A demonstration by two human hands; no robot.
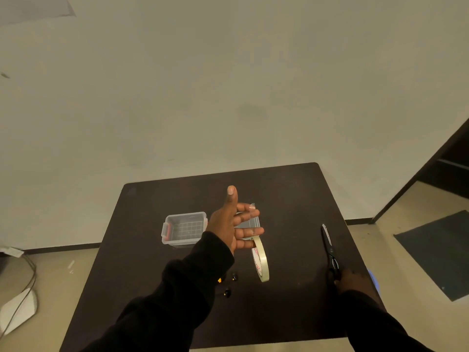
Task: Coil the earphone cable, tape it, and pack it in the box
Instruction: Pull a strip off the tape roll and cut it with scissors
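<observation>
Dark sleeves frame the scene; between them, just nearer than the tape roll (261,260), the earphone (227,285) is seen as small black buds on the tabletop (291,199), its cable too dark to trace. The roll hangs from the spread fingers of the left hand (232,222), a cut strip (252,206) stuck to a fingertip. Right of the roll, scissors (330,250) are gripped by the right hand (351,279). Left of the roll stands the open box (184,228). The taping step is judged to be in hand; next, the strip must be wrapped around the coil.
</observation>
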